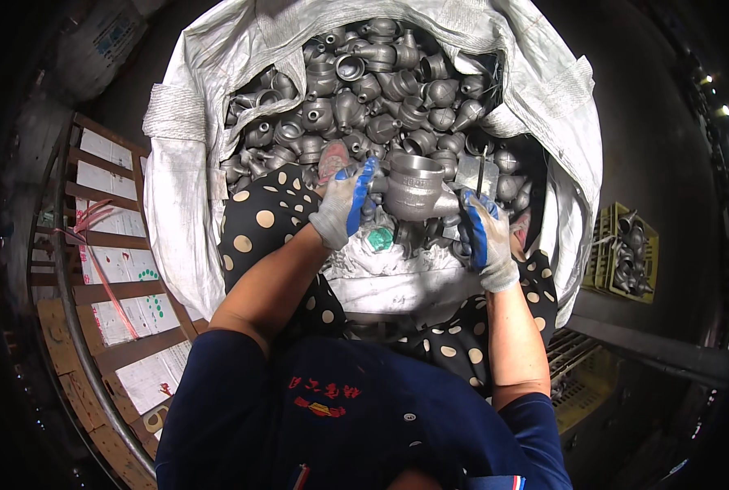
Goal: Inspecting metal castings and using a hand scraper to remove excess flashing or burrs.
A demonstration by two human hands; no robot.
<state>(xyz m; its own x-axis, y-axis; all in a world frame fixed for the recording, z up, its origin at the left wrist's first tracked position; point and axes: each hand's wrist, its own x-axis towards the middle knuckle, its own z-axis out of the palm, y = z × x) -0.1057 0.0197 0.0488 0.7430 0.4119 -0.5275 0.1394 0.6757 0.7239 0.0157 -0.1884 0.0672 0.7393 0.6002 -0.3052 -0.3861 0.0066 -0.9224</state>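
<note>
A grey cast-metal valve body with a round open mouth hangs in front of me, above a pile of similar castings. My left hand, in a white glove with a blue palm, is closed on its left end. Beside its right end is my right hand, gloved the same way and closed around a thin dark rod-like tool that points up and away. Whether the right fingers also touch the casting, I cannot tell.
A large white woven sack surrounds the heap of grey castings. My legs in dotted cloth reach into it. To the right stands a yellow crate with castings. Wooden slats with white sheets line the left.
</note>
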